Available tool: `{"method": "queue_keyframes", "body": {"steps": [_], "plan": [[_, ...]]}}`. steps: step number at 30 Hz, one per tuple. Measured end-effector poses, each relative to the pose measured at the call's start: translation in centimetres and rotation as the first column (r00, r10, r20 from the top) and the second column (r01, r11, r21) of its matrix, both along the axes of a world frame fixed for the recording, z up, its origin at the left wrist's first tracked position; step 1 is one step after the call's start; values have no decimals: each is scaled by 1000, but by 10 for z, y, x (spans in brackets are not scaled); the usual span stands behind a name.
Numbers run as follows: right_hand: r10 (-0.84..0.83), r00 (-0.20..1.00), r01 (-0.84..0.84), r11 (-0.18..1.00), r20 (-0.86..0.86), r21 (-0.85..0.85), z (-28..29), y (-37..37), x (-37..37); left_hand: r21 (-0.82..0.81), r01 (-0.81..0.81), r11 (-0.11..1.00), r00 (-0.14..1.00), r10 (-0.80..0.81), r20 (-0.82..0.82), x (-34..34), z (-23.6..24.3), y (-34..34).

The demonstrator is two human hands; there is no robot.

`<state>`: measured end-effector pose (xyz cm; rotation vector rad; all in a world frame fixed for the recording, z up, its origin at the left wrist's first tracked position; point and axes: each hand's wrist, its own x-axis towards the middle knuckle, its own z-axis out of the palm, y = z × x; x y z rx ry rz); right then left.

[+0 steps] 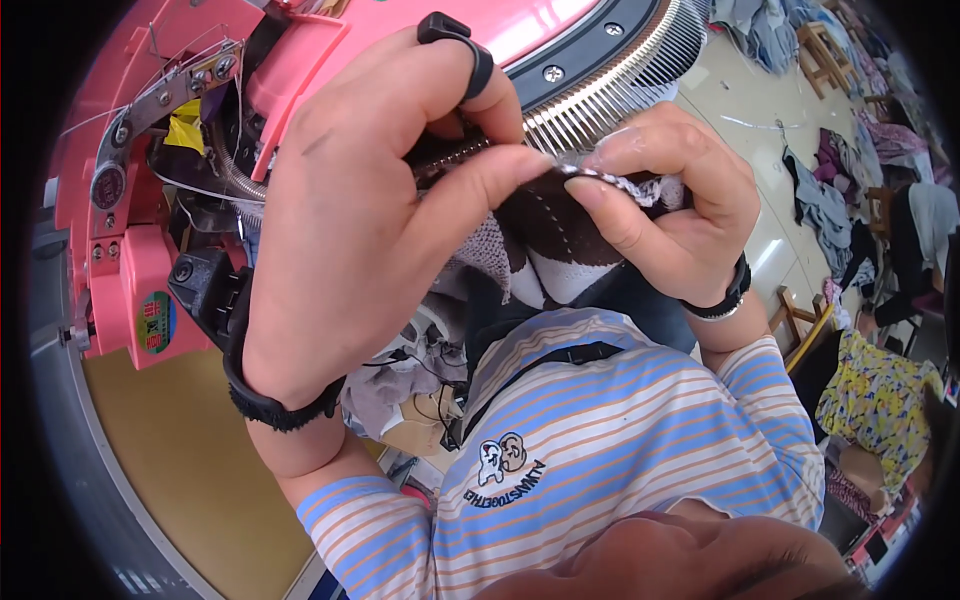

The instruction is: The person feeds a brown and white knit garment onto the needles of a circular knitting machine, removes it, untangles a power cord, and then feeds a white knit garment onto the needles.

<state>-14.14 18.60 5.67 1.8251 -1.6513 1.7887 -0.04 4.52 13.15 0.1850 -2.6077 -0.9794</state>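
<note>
Between my two hands is a dark brown and white knitted piece (550,225), its edge lying along the metal points of a round pink linking machine (400,30). My left hand (370,190) reaches over the rim of points, its thumb and fingers closed on the fabric edge at the points. My right hand (680,200) pinches the same edge, a speckled light-and-dark strip, between thumb and index finger. The lower part of the knit hangs toward my lap. Part of the row of points (610,105) is hidden behind my left fingers.
A metal arm with screws (165,95) and a pink housing (145,290) stand at the left. Grey cloth (425,350) and dark cables lie below the machine. Heaped garments (840,210) and wooden stools (825,60) are on the tiled floor at the right.
</note>
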Motion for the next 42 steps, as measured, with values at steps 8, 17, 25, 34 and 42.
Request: {"method": "queue_keyframes", "body": {"steps": [8,17,25,34,42], "plan": [[-1,1000,0,999,24,37,-1,9,-9,137,13,991,999,-6,-53,-11,-7,6],[34,999,-31,993,31,-110,-21,12,-31,33,-61,998,998,61,-16,-26,-7,14],[368,722,-347,925,586,-153,-56,7,-37,218,-92,971,996,89,25,-10,6,13],[342,840,-398,916,421,48,-30,4,-36,54,-79,995,991,73,109,-5,5,10],[303,937,-310,951,175,16,-6,9,-28,52,29,998,993,-35,115,-8,8,7]]}}
